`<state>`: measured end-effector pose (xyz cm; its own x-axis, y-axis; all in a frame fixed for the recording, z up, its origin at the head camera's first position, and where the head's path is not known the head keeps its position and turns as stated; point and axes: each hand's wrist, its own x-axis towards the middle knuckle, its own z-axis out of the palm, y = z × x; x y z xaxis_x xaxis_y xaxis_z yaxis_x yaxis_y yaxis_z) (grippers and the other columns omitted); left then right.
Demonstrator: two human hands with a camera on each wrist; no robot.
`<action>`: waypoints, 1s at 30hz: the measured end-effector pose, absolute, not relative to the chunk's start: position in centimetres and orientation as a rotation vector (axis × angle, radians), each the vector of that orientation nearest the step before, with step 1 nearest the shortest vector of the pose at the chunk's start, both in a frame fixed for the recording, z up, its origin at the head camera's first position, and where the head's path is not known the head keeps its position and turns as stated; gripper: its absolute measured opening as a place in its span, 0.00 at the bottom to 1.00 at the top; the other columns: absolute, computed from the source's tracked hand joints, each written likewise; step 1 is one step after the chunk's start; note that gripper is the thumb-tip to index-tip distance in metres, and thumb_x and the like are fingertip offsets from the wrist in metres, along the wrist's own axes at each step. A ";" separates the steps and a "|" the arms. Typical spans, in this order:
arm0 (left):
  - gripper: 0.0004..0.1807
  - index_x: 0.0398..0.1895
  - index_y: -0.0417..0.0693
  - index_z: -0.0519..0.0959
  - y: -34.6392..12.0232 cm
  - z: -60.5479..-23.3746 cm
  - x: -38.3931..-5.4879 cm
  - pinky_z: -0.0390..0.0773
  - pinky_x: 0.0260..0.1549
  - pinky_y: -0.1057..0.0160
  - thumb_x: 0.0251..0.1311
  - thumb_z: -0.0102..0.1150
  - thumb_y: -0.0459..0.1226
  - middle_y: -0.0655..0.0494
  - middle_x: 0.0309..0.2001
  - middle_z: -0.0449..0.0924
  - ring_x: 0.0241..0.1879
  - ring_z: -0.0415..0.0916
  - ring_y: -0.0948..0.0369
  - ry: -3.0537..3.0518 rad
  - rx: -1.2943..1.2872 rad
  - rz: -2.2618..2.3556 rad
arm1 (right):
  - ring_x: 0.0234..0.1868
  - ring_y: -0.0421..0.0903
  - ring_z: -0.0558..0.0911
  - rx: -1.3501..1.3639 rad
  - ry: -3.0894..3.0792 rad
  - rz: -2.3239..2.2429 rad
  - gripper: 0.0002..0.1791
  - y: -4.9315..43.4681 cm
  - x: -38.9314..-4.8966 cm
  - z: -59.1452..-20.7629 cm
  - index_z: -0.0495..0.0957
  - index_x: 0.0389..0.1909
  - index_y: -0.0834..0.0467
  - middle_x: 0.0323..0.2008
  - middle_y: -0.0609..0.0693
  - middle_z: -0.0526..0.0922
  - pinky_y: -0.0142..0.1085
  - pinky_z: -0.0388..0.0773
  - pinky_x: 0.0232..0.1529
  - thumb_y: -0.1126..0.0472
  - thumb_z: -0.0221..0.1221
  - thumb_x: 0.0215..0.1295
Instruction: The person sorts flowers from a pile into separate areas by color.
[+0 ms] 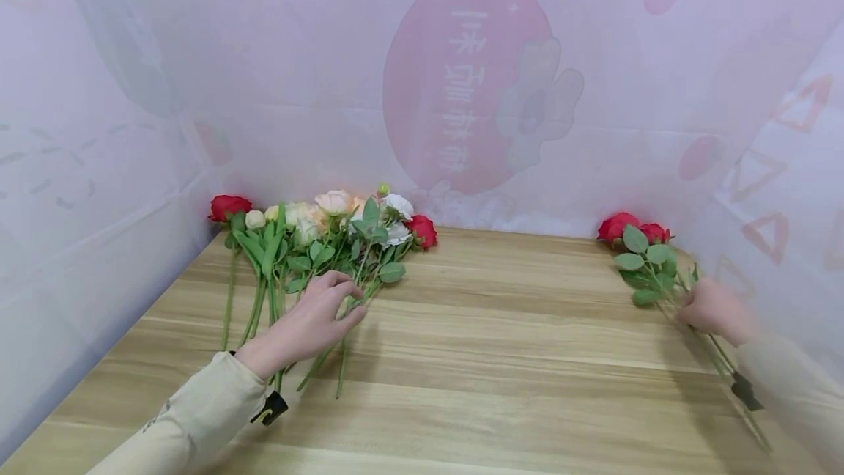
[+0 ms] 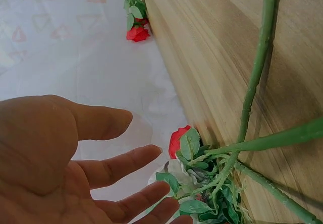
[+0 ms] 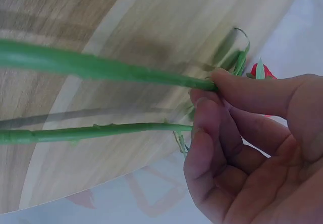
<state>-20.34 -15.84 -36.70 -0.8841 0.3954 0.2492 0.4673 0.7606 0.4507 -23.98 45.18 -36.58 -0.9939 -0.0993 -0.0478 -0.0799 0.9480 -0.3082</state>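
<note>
Pinching green stem (image 3: 111, 70) btwn thumb + fingers: R hand (image 1: 715, 310), R side of tabletop (image 1: 514, 328); red roses (image 1: 618, 227) nr tabletop's far R edge. L hand (image 1: 313, 317) empty, fingers loosely spread, nr mixed flowers (image 1: 323, 255), tabletop's L side.

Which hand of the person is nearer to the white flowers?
The left hand. It is open, just on the near side of the white flowers; the right hand is far from them, off to the right, pinching a green stem.
</note>
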 end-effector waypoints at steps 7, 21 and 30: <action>0.10 0.44 0.42 0.82 -15.9 -36.9 -20.4 0.66 0.54 0.37 0.66 0.60 0.39 0.38 0.56 0.71 0.57 0.66 0.39 -2.813 -0.731 -0.760 | 0.11 0.41 0.66 -0.079 3.020 -0.490 0.17 45.2 -24.3 -37.2 0.64 0.07 0.52 0.08 0.43 0.64 0.37 0.67 0.16 0.68 0.62 0.42; 0.14 0.48 0.38 0.80 -15.9 -36.9 -20.6 0.75 0.49 0.47 0.67 0.60 0.39 0.48 0.48 0.79 0.50 0.76 0.48 -2.876 -0.743 -0.755 | 0.12 0.39 0.60 -0.097 3.098 -0.486 0.21 44.7 -24.2 -37.0 0.59 0.10 0.50 0.11 0.41 0.57 0.36 0.64 0.16 0.63 0.58 0.54; 0.15 0.51 0.39 0.79 -16.2 -36.6 -20.9 0.77 0.47 0.48 0.68 0.59 0.40 0.47 0.47 0.81 0.49 0.78 0.50 -2.920 -0.639 -0.751 | 0.14 0.38 0.54 -0.128 3.128 -0.532 0.26 41.7 -23.5 -34.8 0.56 0.09 0.49 0.10 0.40 0.53 0.35 0.58 0.18 0.59 0.57 0.64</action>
<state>-20.88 -16.24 -36.55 -0.9122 0.3782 0.1576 0.4073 0.7954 0.4488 -23.51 41.70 -34.76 -0.9961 -0.0739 0.0472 -0.0854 0.9405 -0.3288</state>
